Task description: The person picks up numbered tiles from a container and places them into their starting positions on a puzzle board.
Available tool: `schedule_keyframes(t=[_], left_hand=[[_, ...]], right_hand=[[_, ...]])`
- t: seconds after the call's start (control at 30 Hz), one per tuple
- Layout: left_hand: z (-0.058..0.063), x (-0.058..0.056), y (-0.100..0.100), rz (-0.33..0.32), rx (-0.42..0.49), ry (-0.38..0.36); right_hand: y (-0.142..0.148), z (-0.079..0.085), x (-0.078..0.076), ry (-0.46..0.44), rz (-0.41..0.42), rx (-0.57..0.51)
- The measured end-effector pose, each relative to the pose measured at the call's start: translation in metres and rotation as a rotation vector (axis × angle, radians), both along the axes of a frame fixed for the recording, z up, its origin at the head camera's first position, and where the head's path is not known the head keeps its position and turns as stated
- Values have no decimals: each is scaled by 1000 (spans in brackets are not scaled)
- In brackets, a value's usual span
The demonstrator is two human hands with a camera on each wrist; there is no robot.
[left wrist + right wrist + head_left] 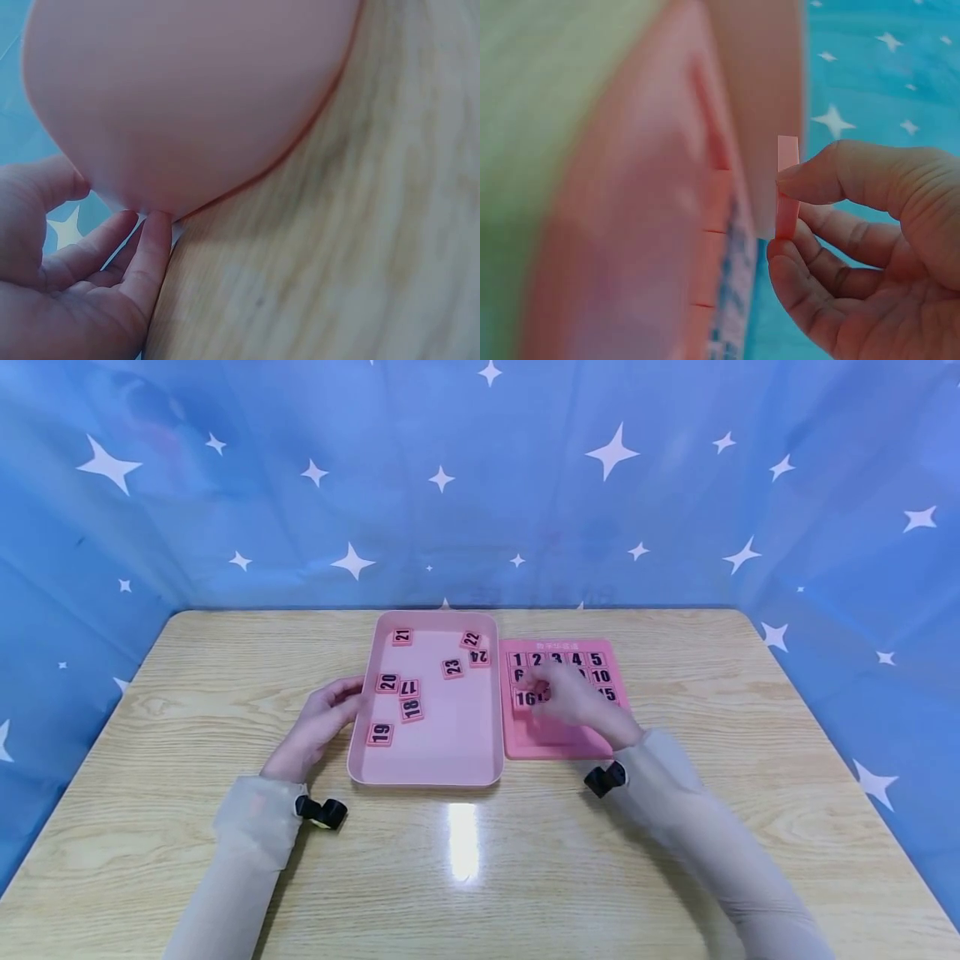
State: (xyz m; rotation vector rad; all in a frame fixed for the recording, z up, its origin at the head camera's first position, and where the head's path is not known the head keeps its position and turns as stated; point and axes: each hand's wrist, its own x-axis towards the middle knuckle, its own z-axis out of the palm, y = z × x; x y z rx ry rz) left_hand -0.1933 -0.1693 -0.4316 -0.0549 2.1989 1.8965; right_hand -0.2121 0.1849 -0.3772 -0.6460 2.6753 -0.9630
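- Two hands: one left hand (318, 722), one right hand (562, 693).
- Two black wrist cameras (322, 812), one on each wrist.
- One tray (457, 735), between the hands, at the left hand's fingertips.
- Eight loose tiles (452, 668) in that tray, to the right of the left hand, numbered 17 to 24, one of each.
- One held tile (787, 217), pinched by the right hand.
- One number board (555, 741), under the right hand.
- Five top-row tiles (537, 659) on that board, just beyond the right hand; the rows below are partly hidden by it, so their count cannot be told.
- One table (465, 918) beneath both hands.
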Motion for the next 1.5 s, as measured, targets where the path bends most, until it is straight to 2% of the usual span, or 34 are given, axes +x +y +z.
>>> schedule_keyframes(t=[0.33,0.5,0.7,1.03,1.17,1.3,1.5], left_hand=[[-1,0,1,5,8,8],[-2,-1,1,7,15,5],[-2,-1,1,9,12,11],[-1,-1,0,10,3,13],[-2,-1,1,-1,15,8],[-2,0,1,-9,14,8],[-1,0,0,-1,15,10]], right_hand=[[-1,-20,16,19,31,33],[-2,-21,20,61,0,84],[0,-23,18,57,-38,69],[-1,-22,17,70,-22,62],[1,-16,14,58,-3,82],[-4,3,7,50,-18,56],[-36,32,-13,68,15,-25]])
